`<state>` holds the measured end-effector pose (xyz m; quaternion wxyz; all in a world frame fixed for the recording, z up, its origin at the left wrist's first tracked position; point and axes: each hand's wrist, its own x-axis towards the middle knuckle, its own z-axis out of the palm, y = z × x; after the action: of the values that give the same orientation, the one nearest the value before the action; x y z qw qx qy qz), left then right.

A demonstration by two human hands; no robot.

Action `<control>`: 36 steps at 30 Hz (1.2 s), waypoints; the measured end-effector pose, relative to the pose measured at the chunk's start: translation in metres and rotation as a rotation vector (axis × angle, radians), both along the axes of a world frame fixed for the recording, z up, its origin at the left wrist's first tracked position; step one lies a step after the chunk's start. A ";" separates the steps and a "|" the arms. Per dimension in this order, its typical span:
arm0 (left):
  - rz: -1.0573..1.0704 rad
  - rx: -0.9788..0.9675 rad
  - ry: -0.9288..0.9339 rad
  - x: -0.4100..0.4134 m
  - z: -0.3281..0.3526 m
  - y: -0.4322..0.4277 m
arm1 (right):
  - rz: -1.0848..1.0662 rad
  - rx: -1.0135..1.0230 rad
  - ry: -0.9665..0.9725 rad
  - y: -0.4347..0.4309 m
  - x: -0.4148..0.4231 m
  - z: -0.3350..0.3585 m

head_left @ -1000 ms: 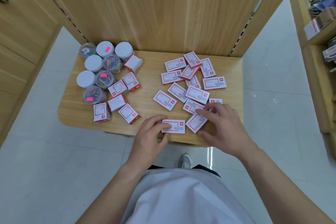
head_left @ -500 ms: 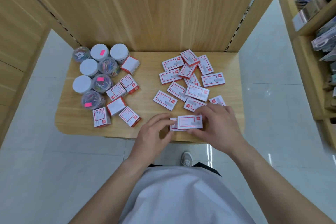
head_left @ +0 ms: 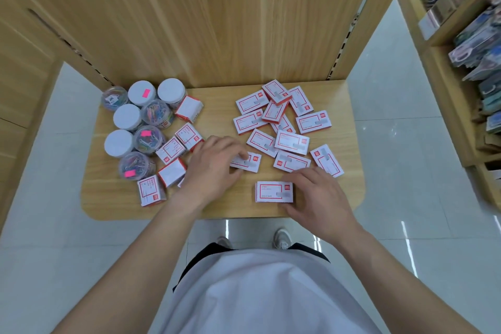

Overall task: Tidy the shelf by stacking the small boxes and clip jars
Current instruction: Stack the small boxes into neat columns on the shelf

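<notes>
hands work apart. left hand (head_left: 214,168) has left the stack (head_left: 272,192) and now lies over the left end of a loose box (head_left: 249,162) at mid-shelf. whether its fingers pinch that box or only rest on it cannot be told. right hand (head_left: 320,198) stays at the right end of the stack and is clamped on it, thumb at the near edge, fingers at the far edge.

change: one second ago a single box lay at this spot. a second box has since been set on it. the stack is now two high, edges aligned, near the front edge of the shelf (head_left: 113,203).

meaning for the task: stacking has only begun, and the box under the left hand is the likely third layer. the other flat boxes (head_left: 291,141) lie scattered on the right half, some overlapping. cube boxes (head_left: 151,190) and jars (head_left: 127,116) sit untouched on the left.

labels: each box face is white with a red border and a red logo square in one corner. the print is too small to read. pink stickers (head_left: 146,93) mark some jars; no writing is legible on them.
</notes>
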<state>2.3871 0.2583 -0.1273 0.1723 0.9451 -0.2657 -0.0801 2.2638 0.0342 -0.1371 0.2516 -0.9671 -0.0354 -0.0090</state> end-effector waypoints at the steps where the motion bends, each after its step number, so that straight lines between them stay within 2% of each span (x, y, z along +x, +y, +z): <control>1: -0.001 -0.003 0.004 0.000 0.001 0.001 | -0.011 0.008 0.010 0.001 -0.001 -0.001; 4: 0.020 -0.055 0.025 -0.004 0.003 0.009 | -0.085 0.047 0.023 0.005 -0.003 -0.001; 6: 0.048 -0.190 0.047 -0.011 0.009 0.012 | -0.119 0.076 0.040 0.012 -0.002 0.000; 9: -0.051 -0.306 0.066 -0.030 0.016 0.001 | -0.115 0.124 0.085 0.021 -0.001 0.004; 16: -0.132 -0.214 0.159 -0.055 -0.001 -0.019 | -0.221 0.062 -0.047 -0.028 -0.025 0.006; 24: -0.005 -0.186 -0.048 -0.049 -0.001 -0.013 | -0.190 -0.130 -0.048 -0.010 0.015 0.005; 33: 0.119 -0.173 -0.090 -0.026 -0.002 -0.015 | -0.137 -0.145 -0.030 -0.008 0.011 0.008; 36: 0.154 -0.151 -0.094 -0.019 -0.003 -0.014 | -0.051 -0.159 -0.005 -0.005 0.002 0.009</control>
<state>2.3678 0.2444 -0.1298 0.2359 0.9498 -0.2053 -0.0022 2.2656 0.0293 -0.1278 0.1735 -0.9846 -0.0121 -0.0148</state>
